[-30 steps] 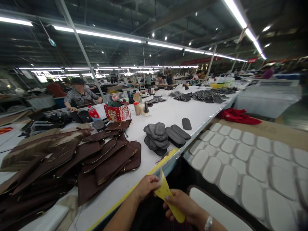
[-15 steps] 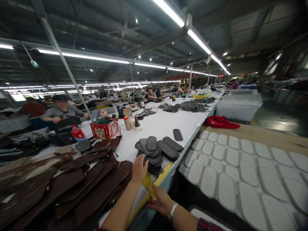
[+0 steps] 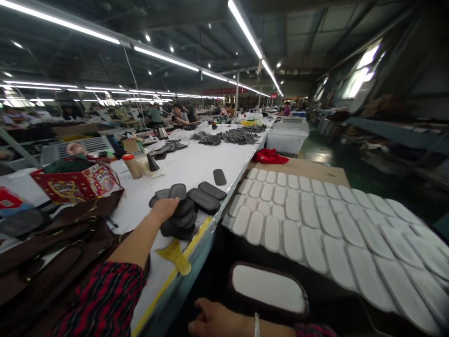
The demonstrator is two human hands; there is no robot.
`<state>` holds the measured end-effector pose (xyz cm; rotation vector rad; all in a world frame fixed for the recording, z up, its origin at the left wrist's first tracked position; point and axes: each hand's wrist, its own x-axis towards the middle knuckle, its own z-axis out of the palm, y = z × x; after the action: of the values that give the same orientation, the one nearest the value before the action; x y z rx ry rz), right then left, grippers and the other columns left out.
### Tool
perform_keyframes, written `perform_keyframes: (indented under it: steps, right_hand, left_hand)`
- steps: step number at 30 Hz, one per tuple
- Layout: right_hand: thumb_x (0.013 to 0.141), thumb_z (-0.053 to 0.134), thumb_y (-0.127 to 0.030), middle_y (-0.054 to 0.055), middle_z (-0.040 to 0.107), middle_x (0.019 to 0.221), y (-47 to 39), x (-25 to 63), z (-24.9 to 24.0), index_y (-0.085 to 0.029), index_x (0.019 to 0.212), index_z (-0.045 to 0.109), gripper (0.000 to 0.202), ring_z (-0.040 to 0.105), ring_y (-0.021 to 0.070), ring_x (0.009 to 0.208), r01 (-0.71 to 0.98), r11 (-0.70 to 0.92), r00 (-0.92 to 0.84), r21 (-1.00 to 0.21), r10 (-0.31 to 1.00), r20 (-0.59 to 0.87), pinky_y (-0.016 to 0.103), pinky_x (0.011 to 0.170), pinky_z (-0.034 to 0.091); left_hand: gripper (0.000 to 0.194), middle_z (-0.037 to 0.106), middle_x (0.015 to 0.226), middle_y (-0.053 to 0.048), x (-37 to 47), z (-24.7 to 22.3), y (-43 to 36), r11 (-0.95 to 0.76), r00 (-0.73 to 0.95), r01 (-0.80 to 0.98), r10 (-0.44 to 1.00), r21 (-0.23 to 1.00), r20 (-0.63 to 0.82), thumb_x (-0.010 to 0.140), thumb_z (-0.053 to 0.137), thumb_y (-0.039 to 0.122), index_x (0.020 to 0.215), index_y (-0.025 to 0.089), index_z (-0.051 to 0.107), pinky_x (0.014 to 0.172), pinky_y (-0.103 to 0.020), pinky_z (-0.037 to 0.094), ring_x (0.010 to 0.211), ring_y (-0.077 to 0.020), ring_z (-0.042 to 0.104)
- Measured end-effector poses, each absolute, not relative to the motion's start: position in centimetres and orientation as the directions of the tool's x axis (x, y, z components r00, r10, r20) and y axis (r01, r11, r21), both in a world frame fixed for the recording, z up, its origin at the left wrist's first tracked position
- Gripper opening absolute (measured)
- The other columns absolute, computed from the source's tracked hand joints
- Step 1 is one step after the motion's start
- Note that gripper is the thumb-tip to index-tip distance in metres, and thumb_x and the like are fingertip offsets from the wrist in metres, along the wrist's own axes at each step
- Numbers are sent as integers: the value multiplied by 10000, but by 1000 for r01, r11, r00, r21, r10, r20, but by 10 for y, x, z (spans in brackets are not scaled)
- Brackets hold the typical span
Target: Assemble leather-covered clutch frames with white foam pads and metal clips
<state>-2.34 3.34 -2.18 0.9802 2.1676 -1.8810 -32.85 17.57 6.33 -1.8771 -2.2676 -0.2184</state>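
Note:
My left hand [image 3: 164, 209] reaches over the pile of dark grey oval pads on the white table, its fingers closed on the upper grey pad [image 3: 178, 191]. More dark pads [image 3: 180, 225] lie stacked beneath, and long ones [image 3: 203, 200] rest just to the right. A yellow scraper [image 3: 176, 257] with a flared end lies at the table edge, touched by neither hand. My right hand [image 3: 218, 319] is low, off the table edge, with fingers loosely bent and apart and nothing visible in them. Near it is a white oval piece [image 3: 268, 288] with a dark rim.
Rows of white oval pieces [image 3: 291, 206] lie on a board at right. Brown leather pieces [image 3: 66, 248] cover the table's left. A red patterned box [image 3: 77, 182], a bottle with an orange cap [image 3: 132, 166] and red cloth [image 3: 271, 156] stand farther off. Other people sit in the background.
My right hand has let go of the yellow scraper and moved down off the table. My left hand has moved onto the upper pads of the pile. The view has turned right.

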Motion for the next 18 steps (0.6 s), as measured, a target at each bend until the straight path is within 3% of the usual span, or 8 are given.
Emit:
perform_keyframes:
  steps: [3, 5, 7, 9, 11, 14, 16, 18]
  right_hand:
    - [747, 562, -362, 65, 658, 1005, 29, 3, 8, -204, 1212, 489, 496, 640, 198, 796, 443, 258, -861, -858, 390, -328, 265, 651, 505]
    - [740, 574, -276, 93, 611, 1096, 32, 18, 31, -182, 1268, 421, 558, 618, 203, 878, 325, 448, -870, -833, 486, -78, 285, 732, 513]
    - [748, 571, -198, 135, 517, 1226, 42, 36, 51, -162, 1330, 320, 635, 519, 233, 1078, 267, 698, -780, -665, 562, 277, 357, 896, 452]
    - [762, 566, -144, 147, 440, 1304, 58, 59, 64, -181, 1368, 230, 694, 389, 257, 1212, 317, 851, -624, -418, 519, 584, 458, 995, 346]
    - [726, 635, -169, 138, 402, 1337, 76, 87, 70, -206, 1380, 205, 784, 340, 284, 1246, 415, 862, -510, -290, 484, 711, 521, 1021, 274]
    - [657, 703, -293, 136, 464, 1291, 95, 133, 67, -183, 1347, 309, 803, 411, 317, 1187, 557, 692, -475, -459, 719, 508, 524, 996, 296]
    - [621, 713, -332, 90, 612, 1095, 97, 160, 64, -188, 1237, 480, 674, 562, 287, 1000, 576, 427, -532, -697, 843, 77, 413, 875, 440]
    - [623, 691, -330, 45, 675, 889, 91, 180, 59, -186, 1018, 641, 423, 621, 249, 820, 559, 116, -621, -821, 715, -321, 307, 728, 494]
  left_hand:
    - [337, 641, 948, -172, -320, 71, 171, 295, -274, 955, 884, 2, 378, 896, 318, 268, 1077, 117, 558, 716, -367, 447, 877, -271, 606]
    - [361, 608, 1054, -170, -303, 77, 161, 263, -247, 964, 812, 45, 529, 907, 302, 284, 1130, 116, 531, 783, -358, 442, 962, -255, 577]
    - [309, 615, 1042, -122, -273, 80, 144, 31, -78, 996, 739, 82, 669, 892, 372, 276, 1084, 144, 574, 837, -310, 437, 973, -209, 572]
    - [253, 621, 981, -81, -233, 81, 119, -285, 118, 951, 693, 120, 712, 863, 445, 233, 1050, 180, 608, 821, -264, 454, 904, -163, 584]
    - [253, 615, 950, -65, -188, 80, 92, -524, 242, 808, 711, 268, 660, 846, 478, 187, 1061, 200, 610, 778, -238, 470, 856, -137, 581]
    - [216, 618, 861, -50, -132, 73, 57, -509, 196, 538, 851, 672, 488, 842, 497, 205, 1002, 206, 642, 701, -228, 481, 780, -128, 584]
    - [183, 615, 799, -43, -110, 60, 41, -242, 76, 359, 970, 901, 230, 827, 528, 270, 901, 186, 673, 658, -230, 479, 715, -130, 579]
    - [203, 618, 770, -39, -98, 42, 32, 56, -31, 140, 998, 989, -52, 787, 576, 326, 860, 162, 672, 648, -236, 475, 689, -133, 574]
